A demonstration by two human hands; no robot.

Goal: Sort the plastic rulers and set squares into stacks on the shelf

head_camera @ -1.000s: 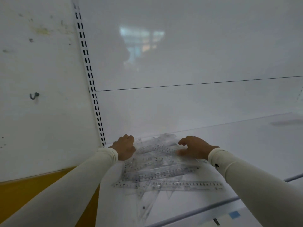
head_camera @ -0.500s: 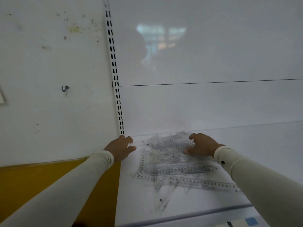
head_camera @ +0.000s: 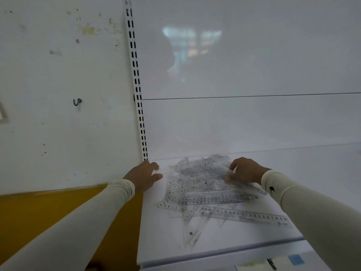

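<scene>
Since the earlier frames: my left hand [head_camera: 144,177] has slid off the pile to the shelf's far left corner; my right hand [head_camera: 244,170] has stayed on the pile's far right side. The view itself has also drifted, so the slotted upright [head_camera: 138,90] now sits nearer the middle.

Head view, pile: the clear rulers and set squares [head_camera: 207,194] lie in one crossed heap on the white shelf [head_camera: 162,241], toward its left end and close to the back panel. One long ruler [head_camera: 248,217] lies nearest me, slanting right. Set-square corners [head_camera: 190,234] poke out under it toward the front edge. No stacks are made yet.

Head view, left hand: my fingers are loosely bent and hold nothing. The hand lies at the foot of the slotted upright, just beside the pile but apart from it.

Head view, right hand: my fingers are curled down onto the top pieces. The thumb seems to press a ruler's edge. Whether I actually pinch one piece I cannot tell through the blur.

Step in hand: I judge it is picking the first piece out of the heap.

Doing it well: I should lift from the top layer, not drag a buried piece. The plastic is slick and thin, so I would tip an edge up with a fingertip first. My free left hand could steady the heap. The bare shelf to the right offers room for two stacks.
</scene>
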